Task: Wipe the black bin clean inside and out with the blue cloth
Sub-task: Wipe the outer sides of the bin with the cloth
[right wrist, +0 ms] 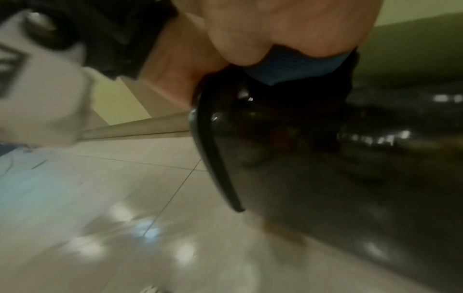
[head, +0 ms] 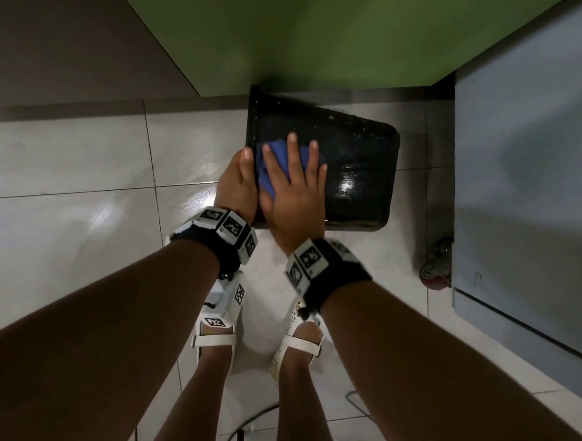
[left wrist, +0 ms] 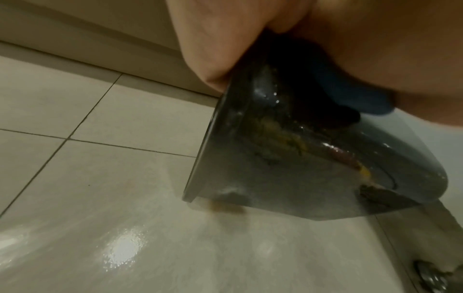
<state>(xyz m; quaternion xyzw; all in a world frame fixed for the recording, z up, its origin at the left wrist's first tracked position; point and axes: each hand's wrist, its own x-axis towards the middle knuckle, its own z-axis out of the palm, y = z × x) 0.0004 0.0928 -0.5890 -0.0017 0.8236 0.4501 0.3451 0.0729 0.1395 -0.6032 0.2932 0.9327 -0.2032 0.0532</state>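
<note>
The black bin [head: 357, 170] is tipped on its side above the tiled floor, mouth to the left and base to the right. My left hand [head: 238, 182] grips its rim, thumb on the outside. My right hand [head: 295, 193] presses the blue cloth [head: 274, 147] flat against the bin's upper outer wall with straight, spread fingers. In the left wrist view the bin's inside [left wrist: 275, 178] is wet, with yellowish and brown dirt stuck to it, and the cloth [left wrist: 350, 95] shows beyond the rim. In the right wrist view the cloth [right wrist: 295, 67] lies under my palm on the glossy bin [right wrist: 300, 158].
A green wall [head: 308, 36] stands right behind the bin. At the right is a grey cabinet [head: 521, 177] on a caster wheel [head: 435, 270]. The glossy tiled floor [head: 63, 163] stretches to the left. My feet in white sandals [head: 215, 340] and a dark cable [head: 245, 425] are below.
</note>
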